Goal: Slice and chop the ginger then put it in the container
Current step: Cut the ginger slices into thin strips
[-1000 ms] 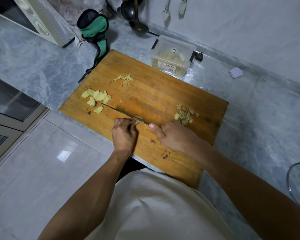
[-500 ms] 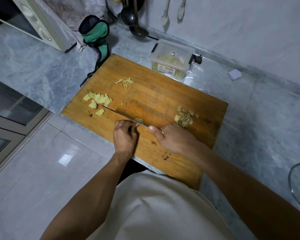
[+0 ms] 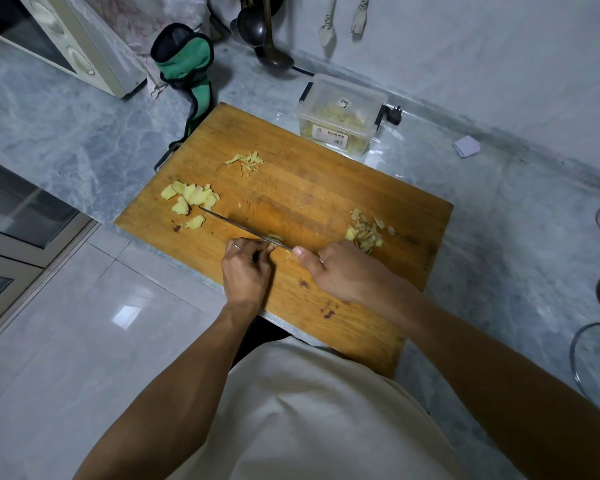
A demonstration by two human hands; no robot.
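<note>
A wooden cutting board (image 3: pixel 302 188) lies on the grey marble counter. My right hand (image 3: pixel 343 271) grips the handle of a knife (image 3: pixel 236 226), whose thin blade points left across the board's near part. My left hand (image 3: pixel 246 268) has its fingers curled down on a small ginger piece (image 3: pixel 275 238) right beside the blade. Flat ginger slices (image 3: pixel 191 199) lie at the board's left, thin ginger strips (image 3: pixel 245 161) at its far middle, and chopped ginger (image 3: pixel 364 232) at the right. A clear plastic container (image 3: pixel 340 114) with ginger inside stands behind the board.
A green and black mitt (image 3: pixel 187 64) and a cream microwave (image 3: pixel 66 39) stand at the far left. Ladles (image 3: pixel 260 32) hang on the wall. A glass lid (image 3: pixel 596 362) lies at the right edge. The counter edge and floor tiles lie below the board.
Both hands stay at the same spot on the board with the knife at the ginger piece. The view has shifted slightly, so the board sits a little lower.
</note>
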